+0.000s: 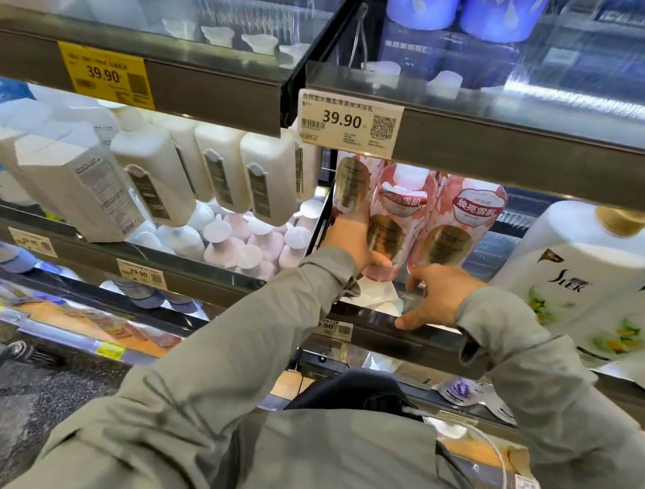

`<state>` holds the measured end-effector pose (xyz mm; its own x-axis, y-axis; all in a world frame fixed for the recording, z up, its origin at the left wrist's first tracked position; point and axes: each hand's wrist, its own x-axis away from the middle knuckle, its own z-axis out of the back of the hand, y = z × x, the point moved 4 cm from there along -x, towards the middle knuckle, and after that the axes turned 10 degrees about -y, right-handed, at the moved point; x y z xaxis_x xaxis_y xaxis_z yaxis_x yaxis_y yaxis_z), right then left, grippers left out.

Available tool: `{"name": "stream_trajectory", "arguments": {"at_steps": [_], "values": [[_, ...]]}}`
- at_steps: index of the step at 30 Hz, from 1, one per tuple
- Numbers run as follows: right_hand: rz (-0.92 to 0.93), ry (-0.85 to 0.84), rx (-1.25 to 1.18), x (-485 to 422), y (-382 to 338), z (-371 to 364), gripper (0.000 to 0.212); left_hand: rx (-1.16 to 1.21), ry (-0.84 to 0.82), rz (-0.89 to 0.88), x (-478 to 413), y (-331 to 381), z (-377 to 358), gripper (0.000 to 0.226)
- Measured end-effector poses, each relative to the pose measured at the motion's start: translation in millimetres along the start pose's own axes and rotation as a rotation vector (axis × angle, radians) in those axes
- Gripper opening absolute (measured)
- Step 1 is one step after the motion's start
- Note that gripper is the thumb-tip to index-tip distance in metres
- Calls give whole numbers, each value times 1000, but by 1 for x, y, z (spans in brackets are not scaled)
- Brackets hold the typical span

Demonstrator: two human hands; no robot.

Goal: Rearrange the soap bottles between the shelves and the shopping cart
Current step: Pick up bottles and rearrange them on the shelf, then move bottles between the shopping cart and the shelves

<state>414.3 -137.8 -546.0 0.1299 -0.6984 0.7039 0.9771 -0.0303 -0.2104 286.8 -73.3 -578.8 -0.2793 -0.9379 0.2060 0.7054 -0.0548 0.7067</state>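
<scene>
1. Head view, looking down: both arms in grey-green sleeves reach into the middle shelf (373, 339), just right of a black divider
2. The left hand (349, 240) is clamped on the middle pink bottle (395, 213); the thumb lies across the front low down and the fingers wrap behind; the bottle stands upright near the shelf's front edge
3. The right hand (437, 294) sits at the foot of the right pink bottle (459, 223); the thumb is up by its base and the fingers curl down over the shelf lip; whether it actually holds that bottle I cannot tell
4. A third pink bottle (350, 181) peeks out behind the left hand, close against the divider
5. White bottles (214, 168) lean in rows to the left and white-and-green bottles (601, 288) stand to the right; a white price tag (346, 121) reading 39.90 hangs on the rail above
</scene>
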Motion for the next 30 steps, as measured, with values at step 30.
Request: {"name": "stream_trajectory", "arguments": {"at_steps": [30], "values": [[156,-65,162,58,-120,23,42,-450,-480,309,131,-20,132,56]]}}
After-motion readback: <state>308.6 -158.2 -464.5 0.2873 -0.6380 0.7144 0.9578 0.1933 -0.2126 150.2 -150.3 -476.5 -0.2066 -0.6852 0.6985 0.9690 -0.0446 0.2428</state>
